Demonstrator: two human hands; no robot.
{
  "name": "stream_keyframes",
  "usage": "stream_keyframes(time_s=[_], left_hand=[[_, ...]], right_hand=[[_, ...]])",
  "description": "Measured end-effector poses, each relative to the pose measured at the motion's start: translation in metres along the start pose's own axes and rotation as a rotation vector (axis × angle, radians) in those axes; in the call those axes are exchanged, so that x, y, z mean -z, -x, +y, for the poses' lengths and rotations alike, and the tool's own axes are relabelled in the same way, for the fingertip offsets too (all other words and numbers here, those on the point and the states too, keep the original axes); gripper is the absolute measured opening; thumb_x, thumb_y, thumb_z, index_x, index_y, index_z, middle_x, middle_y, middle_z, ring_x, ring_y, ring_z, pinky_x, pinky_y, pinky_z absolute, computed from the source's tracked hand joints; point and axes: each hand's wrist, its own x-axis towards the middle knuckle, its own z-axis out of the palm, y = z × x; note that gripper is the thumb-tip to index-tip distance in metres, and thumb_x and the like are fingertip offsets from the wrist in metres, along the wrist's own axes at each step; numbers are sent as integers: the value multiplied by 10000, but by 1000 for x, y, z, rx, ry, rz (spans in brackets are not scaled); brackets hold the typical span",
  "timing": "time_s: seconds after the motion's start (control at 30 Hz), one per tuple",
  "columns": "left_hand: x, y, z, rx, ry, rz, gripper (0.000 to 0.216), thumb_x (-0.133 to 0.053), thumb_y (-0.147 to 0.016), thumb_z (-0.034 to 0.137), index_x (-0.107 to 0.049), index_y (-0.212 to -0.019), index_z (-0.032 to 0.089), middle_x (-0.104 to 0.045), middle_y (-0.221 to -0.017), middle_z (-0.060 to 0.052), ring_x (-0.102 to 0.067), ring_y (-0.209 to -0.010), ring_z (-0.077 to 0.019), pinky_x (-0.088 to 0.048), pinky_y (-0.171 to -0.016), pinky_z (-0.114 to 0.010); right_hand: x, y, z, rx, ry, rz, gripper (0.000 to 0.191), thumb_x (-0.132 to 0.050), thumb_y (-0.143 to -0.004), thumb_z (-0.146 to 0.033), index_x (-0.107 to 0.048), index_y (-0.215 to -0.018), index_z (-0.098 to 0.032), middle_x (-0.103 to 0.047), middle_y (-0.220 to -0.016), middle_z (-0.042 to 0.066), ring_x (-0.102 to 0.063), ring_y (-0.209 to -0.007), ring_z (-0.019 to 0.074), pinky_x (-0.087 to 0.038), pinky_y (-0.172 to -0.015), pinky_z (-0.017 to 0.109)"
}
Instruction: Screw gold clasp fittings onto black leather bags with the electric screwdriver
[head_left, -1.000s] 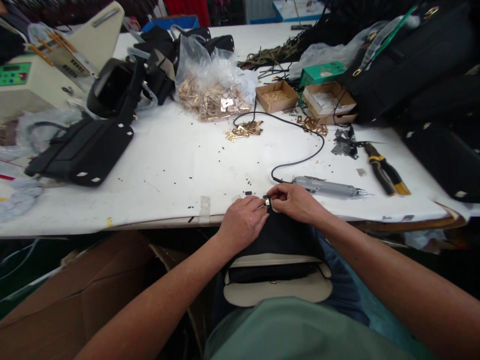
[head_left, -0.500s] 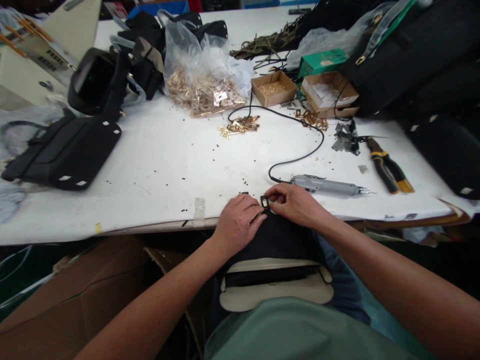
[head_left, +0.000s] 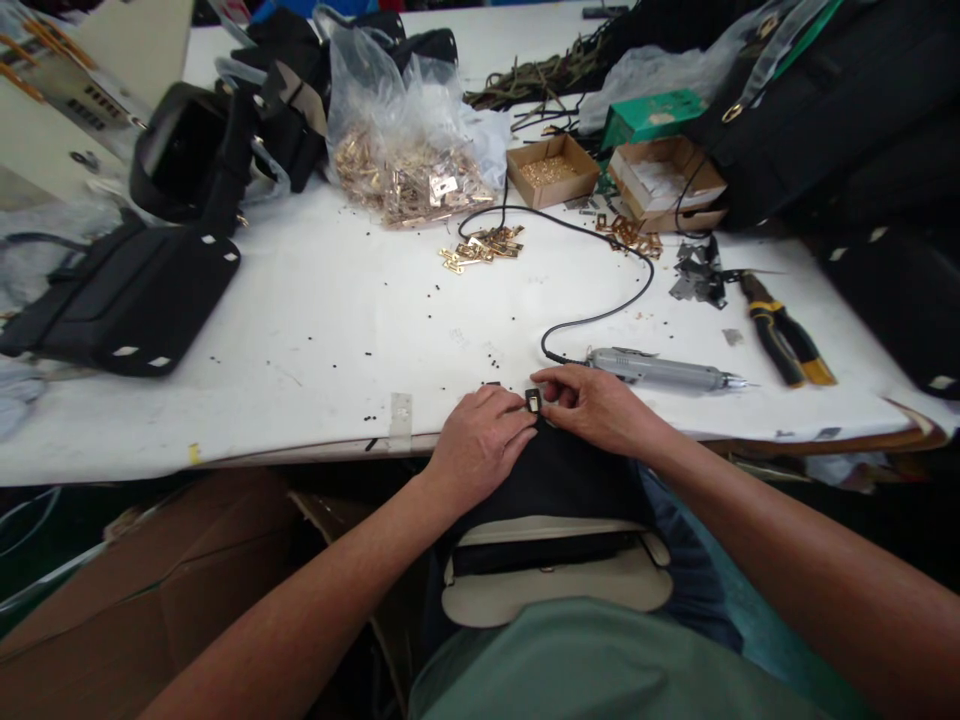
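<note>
A black bag (head_left: 570, 480) with a cream flap (head_left: 555, 597) lies on my lap, its far end against the table edge. From that end rises a small black tab (head_left: 533, 392) with a pale rectangular opening framed in metal. My left hand (head_left: 484, 435) is closed on the bag's end, its fingertips at the tab's left side. At the tab's right edge, my right hand (head_left: 592, 405) is bent in a pinch, index finger above and thumb below. Exactly how its fingertips grip the tab is too small to see. A grey electric screwdriver (head_left: 660, 369) lies just beyond my right hand.
Yellow-and-black pliers (head_left: 784, 335) lie at the right beside dark metal plates (head_left: 699, 275). Further back are gold fittings (head_left: 484, 248), a bag of metal parts (head_left: 420, 175) and a box of small screws (head_left: 551, 172). Black bags (head_left: 127, 300) stand at the left.
The tab has tilted slightly so its metal-framed opening shows more squarely. Both hands stay at the same place on the bag; the whole view has shifted a little.
</note>
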Motion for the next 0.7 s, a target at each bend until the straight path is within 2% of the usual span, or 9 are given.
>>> stream_keyframes(time_s=[0.23,0.37,0.5,0.7], left_hand=[[-1,0,6,30,-4,18,139,-598,-985,239,-718,-1030,185,-746,-1051,-62,-620,-1013,-221,-502,-910,-410],[-1,2,10,104,5,42,103,-624,-971,225,-713,-1017,205,-766,-1067,-30,-639,-990,-205,-499,-901,-404],[-1,2,10,79,20,52,118,-606,-980,213,-712,-1026,191,-764,-1079,-38,-649,-969,-192,-512,-903,-387],[1,3,13,63,-111,-13,189,-564,-994,219,-706,-1115,191,-734,-1045,-62,-614,-943,-220,-526,-838,-405]], right_hand=[[-1,-8,-11,-31,121,-9,215,-668,-848,-155,-773,-1035,-170,-718,-875,28,-630,-771,161,-460,-715,272],[1,-7,-9,2,118,-14,253,-651,-843,-120,-774,-1059,-167,-716,-906,29,-637,-799,158,-462,-744,267],[7,-7,-6,35,120,-91,344,-643,-809,-79,-767,-1112,-186,-694,-900,19,-626,-764,146,-456,-708,250],[11,-9,-7,43,147,-117,314,-658,-817,-109,-773,-1098,-188,-687,-878,19,-615,-738,144,-443,-685,244]])
